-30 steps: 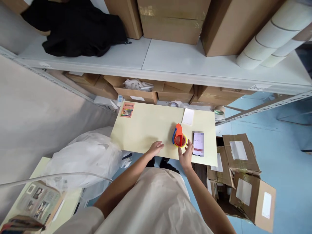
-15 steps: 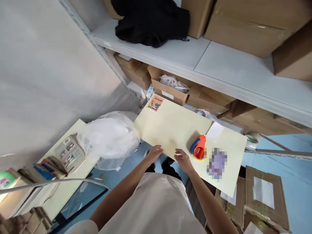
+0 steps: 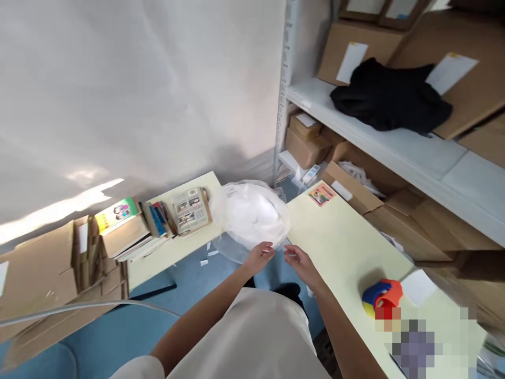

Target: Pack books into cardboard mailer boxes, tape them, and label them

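Left hand (image 3: 261,257) and right hand (image 3: 300,260) are empty, fingers loosely curled, narrow gaps; the white plastic bag (image 3: 252,213) bulges just beyond them, contact unclear. Books (image 3: 192,211) line a table (image 3: 160,263) at left; rightward, the worktop (image 3: 335,237) carries an orange tape dispenser (image 3: 391,290), near shelving (image 3: 471,166).

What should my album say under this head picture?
Left hand and right hand, seemingly empty, near a puffy white bag.
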`<state>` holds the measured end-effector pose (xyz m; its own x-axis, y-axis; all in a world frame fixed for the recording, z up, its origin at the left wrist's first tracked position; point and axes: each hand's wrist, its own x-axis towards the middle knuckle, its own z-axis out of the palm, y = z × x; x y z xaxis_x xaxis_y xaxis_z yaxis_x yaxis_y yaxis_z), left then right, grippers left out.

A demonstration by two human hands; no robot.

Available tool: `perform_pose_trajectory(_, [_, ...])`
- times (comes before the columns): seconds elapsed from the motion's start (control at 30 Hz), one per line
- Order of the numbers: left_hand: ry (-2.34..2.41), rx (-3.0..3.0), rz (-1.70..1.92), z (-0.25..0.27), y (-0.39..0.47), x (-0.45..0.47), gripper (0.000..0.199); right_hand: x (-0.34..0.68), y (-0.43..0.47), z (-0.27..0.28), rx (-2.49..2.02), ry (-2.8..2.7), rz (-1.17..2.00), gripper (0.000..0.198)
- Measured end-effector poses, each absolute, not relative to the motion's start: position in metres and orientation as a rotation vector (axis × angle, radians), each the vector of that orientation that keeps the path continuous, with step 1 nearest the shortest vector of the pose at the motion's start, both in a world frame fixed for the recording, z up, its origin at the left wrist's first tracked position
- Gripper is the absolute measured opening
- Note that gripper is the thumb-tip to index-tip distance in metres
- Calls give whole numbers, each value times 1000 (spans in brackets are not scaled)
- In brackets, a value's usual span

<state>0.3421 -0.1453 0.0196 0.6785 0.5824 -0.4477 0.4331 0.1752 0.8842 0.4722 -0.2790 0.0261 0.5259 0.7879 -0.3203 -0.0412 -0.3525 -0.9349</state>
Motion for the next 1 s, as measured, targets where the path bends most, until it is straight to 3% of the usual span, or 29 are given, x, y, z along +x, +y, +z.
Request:
perform_pose_trajectory(0.27, [953,1872,391,37,-78,280,29,463,-169,41,-2055,-1081,770,34])
perform_pose_trajectory(0.33, [954,2111,395,41,-65,285,40,472,-142,42,-2158,-1188,654,41])
perform_pose_trajectory(0.47, [930,2286,311,50,-43,316,81,485,-85,55,-2314,-1236,529,63])
perform_pose_trajectory(0.53, [919,2220,324,53,-30,334,85,489,-59,64,-2385,-1245,477,67])
perform_pose_trajectory(0.7, [949,1730,508,43,11,370,71,500,-14,71,-2477,-1363,471,57])
perform_pose_trajectory(0.8, [1006,1454,531,30,27,386,62,507,-6,61,-2456,-1464,567,40])
perform_pose_trajectory(1.0, [1001,1663,544,26,41,396,71,527,-21,67,-2174,-1521,642,26])
